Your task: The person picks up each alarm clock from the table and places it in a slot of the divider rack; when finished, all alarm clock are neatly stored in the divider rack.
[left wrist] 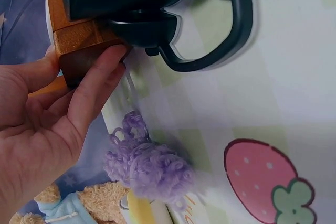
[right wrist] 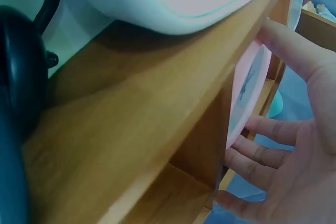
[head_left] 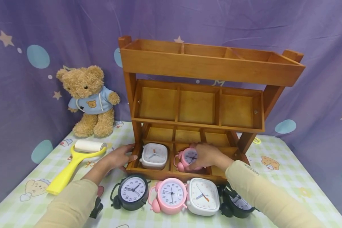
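A wooden three-tier shelf rack (head_left: pixel 211 65) with divided trays stands on the table. My right hand (head_left: pixel 209 155) holds a pink twin-bell alarm clock (head_left: pixel 190 156) in the middle compartment of the bottom tray. In the right wrist view, thumb and fingers lie on opposite sides of the pink rim. My left hand (head_left: pixel 117 159) grips the bottom tray's left front corner (left wrist: pixel 79 40) between thumb and fingers. A white square alarm clock (head_left: pixel 155 155) sits in the left compartment beside the pink one. The right compartment is partly hidden by my right arm.
Before the rack stand a black clock (head_left: pixel 132 191), a pink clock (head_left: pixel 172 195), a white clock (head_left: pixel 203 197) and another black clock (head_left: pixel 238 204), partly covered by my sleeve. Leftward are a yellow lint roller (head_left: pixel 65 172) and a teddy bear (head_left: pixel 86 95). Purple fluffy yarn (left wrist: pixel 152 169) lies near my left hand.
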Tool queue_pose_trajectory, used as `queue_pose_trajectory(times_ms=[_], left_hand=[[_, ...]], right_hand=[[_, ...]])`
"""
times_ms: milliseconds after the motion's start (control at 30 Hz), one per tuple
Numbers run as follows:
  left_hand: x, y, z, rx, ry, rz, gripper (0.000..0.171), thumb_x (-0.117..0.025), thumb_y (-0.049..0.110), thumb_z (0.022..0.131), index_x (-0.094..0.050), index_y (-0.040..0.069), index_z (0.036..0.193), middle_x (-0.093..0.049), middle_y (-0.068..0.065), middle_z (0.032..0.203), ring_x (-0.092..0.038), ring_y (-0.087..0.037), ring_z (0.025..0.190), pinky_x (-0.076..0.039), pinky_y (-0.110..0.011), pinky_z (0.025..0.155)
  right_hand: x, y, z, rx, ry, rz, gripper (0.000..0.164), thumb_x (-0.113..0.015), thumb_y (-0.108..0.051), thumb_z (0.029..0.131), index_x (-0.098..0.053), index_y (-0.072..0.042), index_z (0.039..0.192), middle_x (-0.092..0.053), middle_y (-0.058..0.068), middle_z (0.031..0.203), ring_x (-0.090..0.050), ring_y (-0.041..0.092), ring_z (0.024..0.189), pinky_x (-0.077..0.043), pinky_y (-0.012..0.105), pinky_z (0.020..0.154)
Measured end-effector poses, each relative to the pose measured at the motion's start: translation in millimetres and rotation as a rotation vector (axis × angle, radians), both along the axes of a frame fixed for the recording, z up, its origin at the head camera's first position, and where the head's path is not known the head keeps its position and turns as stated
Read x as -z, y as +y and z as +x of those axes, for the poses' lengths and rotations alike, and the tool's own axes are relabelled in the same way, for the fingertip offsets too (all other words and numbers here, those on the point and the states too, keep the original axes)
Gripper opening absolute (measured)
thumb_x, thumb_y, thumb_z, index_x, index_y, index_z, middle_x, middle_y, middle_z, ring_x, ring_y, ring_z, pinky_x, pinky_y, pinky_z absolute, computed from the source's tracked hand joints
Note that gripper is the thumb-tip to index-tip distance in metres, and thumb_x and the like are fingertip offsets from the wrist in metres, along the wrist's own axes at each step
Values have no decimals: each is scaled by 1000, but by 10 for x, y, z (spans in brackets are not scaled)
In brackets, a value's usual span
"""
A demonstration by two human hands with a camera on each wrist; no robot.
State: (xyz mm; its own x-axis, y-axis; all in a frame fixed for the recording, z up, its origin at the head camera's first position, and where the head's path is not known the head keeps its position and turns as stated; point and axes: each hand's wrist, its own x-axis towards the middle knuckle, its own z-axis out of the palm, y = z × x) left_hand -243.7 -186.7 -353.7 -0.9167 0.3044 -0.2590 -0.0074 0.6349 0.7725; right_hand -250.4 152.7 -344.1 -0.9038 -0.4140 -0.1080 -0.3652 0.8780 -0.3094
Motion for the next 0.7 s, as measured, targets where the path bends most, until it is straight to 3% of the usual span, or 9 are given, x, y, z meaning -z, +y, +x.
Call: queue_pose_trajectory(times_ms=[133, 333, 700], left_hand=[[3, 1, 2, 4, 6, 1, 64, -54, 5, 103, -20, -15, 154, -28, -41, 153, -47, -54, 130, -64, -43, 64], [2, 3, -2, 5, -4, 11, 64, -53, 4, 104, -19, -15, 154, -27, -41, 153, -46, -54, 130, -64, -43, 64], [1, 7, -10, 6, -18, 16, 65, -53, 3, 104, -17, -14, 155, -26, -41, 154, -44, -55, 132, -64, -45, 66]], right_hand=[[-24, 36, -13, -31, -19, -29, 61, -91, -43, 71, -66, -9, 116, -69, -2, 92, -61, 16, 81, -56, 34, 73], [-111, 65, -11, -27, -43, -64, 77, -88, -41, 78, -59, -4, 138, -71, 8, 111, -65, 27, 103, -57, 45, 91], [-187, 222, 60, -74, 25, -149, 60, -84, -30, 85, -63, -6, 135, -70, 14, 123, -65, 35, 112, -55, 52, 97]])
